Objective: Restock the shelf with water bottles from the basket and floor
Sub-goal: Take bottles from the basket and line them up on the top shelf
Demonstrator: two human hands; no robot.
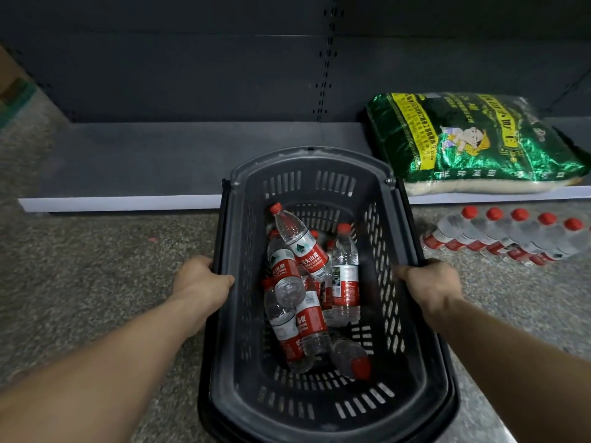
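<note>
A black plastic basket (243,346) stands on the floor in front of the low grey shelf (144,161). Several clear water bottles (300,247) with red caps and red labels lie jumbled inside it. My left hand (204,281) grips the basket's left rim and my right hand (428,284) grips its right rim. A row of several more red-capped bottles (502,236) lies on the floor to the right, just below the shelf's front edge.
A large green rice bag (467,139) lies on the right part of the shelf. A cardboard box (12,87) sits at the far left. The floor is speckled grey stone (96,266). The shelf's dark back panel has a slotted upright (326,59).
</note>
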